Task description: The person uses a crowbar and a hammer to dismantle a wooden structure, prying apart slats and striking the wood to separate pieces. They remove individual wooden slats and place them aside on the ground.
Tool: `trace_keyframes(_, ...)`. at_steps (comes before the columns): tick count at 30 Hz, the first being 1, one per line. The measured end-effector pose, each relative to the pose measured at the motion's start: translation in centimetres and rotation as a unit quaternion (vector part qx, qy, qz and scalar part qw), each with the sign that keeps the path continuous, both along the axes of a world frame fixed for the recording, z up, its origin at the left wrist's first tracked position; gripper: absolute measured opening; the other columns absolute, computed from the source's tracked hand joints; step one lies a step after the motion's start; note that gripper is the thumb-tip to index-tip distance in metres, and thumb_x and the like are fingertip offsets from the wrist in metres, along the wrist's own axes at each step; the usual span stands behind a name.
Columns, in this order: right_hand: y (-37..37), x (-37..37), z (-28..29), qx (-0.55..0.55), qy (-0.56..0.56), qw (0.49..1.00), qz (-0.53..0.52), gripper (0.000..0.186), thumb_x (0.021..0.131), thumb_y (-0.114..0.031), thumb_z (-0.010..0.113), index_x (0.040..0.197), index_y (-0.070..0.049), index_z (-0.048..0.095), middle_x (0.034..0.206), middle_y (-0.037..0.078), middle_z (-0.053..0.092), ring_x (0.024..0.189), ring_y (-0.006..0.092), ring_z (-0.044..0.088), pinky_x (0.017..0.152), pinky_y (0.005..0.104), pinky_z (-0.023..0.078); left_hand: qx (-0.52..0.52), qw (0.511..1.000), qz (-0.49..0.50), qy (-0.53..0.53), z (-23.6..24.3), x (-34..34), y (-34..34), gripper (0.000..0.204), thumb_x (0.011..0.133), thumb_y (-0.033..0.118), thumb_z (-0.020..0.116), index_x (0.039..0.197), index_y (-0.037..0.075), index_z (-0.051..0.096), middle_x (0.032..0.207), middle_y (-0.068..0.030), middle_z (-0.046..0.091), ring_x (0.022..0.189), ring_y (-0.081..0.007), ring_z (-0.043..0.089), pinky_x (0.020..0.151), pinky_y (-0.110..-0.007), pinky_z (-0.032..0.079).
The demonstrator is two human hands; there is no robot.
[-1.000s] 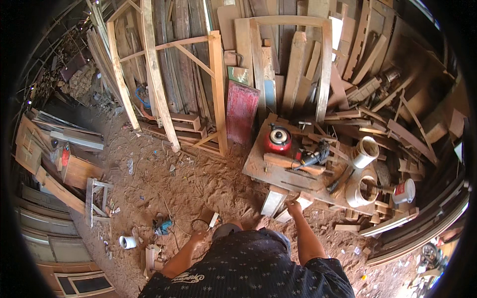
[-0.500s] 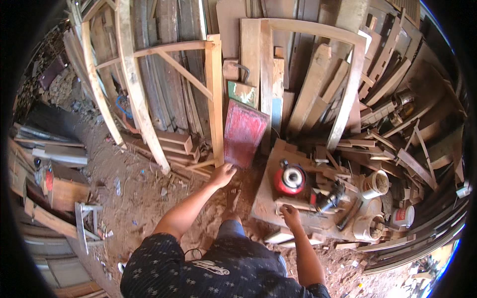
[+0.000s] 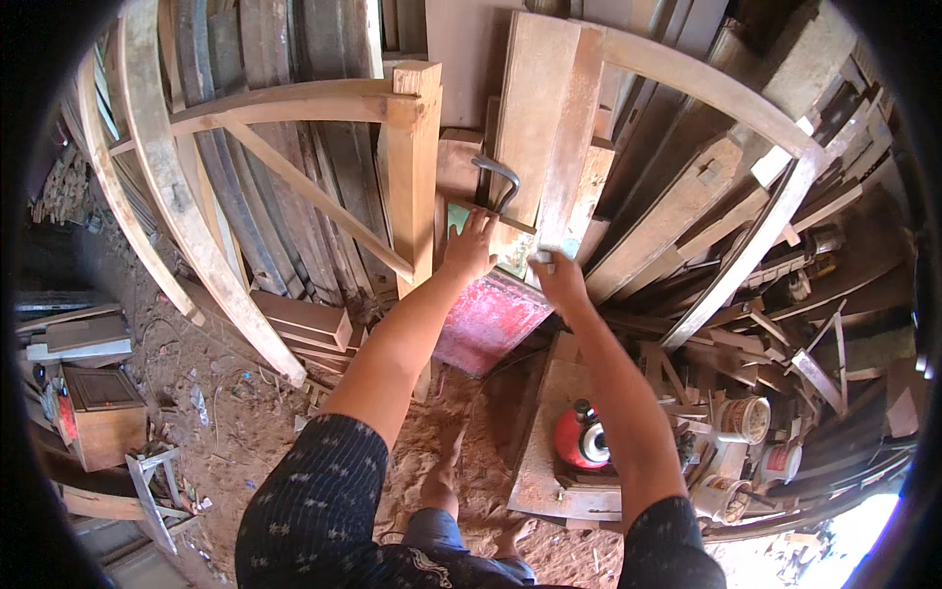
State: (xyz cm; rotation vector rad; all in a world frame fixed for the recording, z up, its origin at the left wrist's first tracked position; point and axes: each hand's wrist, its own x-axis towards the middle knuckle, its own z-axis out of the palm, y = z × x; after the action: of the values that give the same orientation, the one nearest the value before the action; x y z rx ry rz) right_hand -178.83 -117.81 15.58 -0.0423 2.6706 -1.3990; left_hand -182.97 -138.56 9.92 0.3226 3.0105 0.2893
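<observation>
My left hand [image 3: 473,245] lies with its fingers stretched out over the green painted board [image 3: 458,218], which has worn pale patches. At that board's right edge, my right hand [image 3: 561,279] has its fingers curled; what they hold, if anything, is hidden. Below both hands is a worn red painted panel [image 3: 496,319], leaning at a tilt. A dark, bent metal handle [image 3: 502,179] stands up just above my left hand. Behind the green board rises a tall wooden door frame [image 3: 540,118].
On the low workbench [image 3: 537,461] at right sits a red round machine [image 3: 571,439], partly behind my right forearm. Buckets [image 3: 743,420] stand beyond it. A wooden post frame [image 3: 412,167] rises at left. Scrap wood leans all around; sandy ground [image 3: 235,432] lies at left.
Both hands have moved up and away from me to the green board. My right hand has left the workbench. The view has shifted closer to the leaning boards.
</observation>
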Motion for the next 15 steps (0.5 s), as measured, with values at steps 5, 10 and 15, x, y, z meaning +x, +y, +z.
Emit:
trace_keyframes(5,-5.6,-12.6,-1.0,0.092,0.216,0.971,-0.048,0.049,0.087,-0.027,0.072,0.126,0.001,0.06,0.11,0.026,0.068,0.107,0.0418,0.065,0.094,0.0469,0.051,0.002,0.999,-0.013,0.035,0.8,0.0,0.7,0.105,0.08,0.048,0.077,0.159,0.01,0.021,0.165,-0.0146,0.02,0.141,-0.0318,0.041,0.109,-0.056,0.04)
trace_keyframes(10,-9.3,-15.3,-1.5,0.096,0.224,0.967,-0.069,0.045,0.085,-0.023,0.072,0.12,0.003,0.059,0.104,0.025,0.066,0.105,0.045,0.062,0.091,0.0511,0.049,0.002,1.0,-0.01,0.018,1.8,1.2,-0.1,0.108,0.075,0.053,0.08,0.154,0.001,0.028,0.158,-0.0232,0.028,0.097,-0.0353,0.067,0.082,-0.044,0.057)
trace_keyframes(15,-7.3,-10.1,-3.1,-0.167,-0.058,0.982,-0.073,0.028,0.086,-0.028,0.078,0.091,-0.001,0.069,0.07,0.007,0.065,0.063,0.0169,0.061,0.057,0.0337,0.046,-0.021,0.999,0.015,-0.027,2.4,4.7,-0.7,0.109,0.079,0.059,0.076,0.153,-0.003,0.026,0.157,-0.0259,0.028,0.096,-0.0322,0.069,0.08,-0.039,0.058)
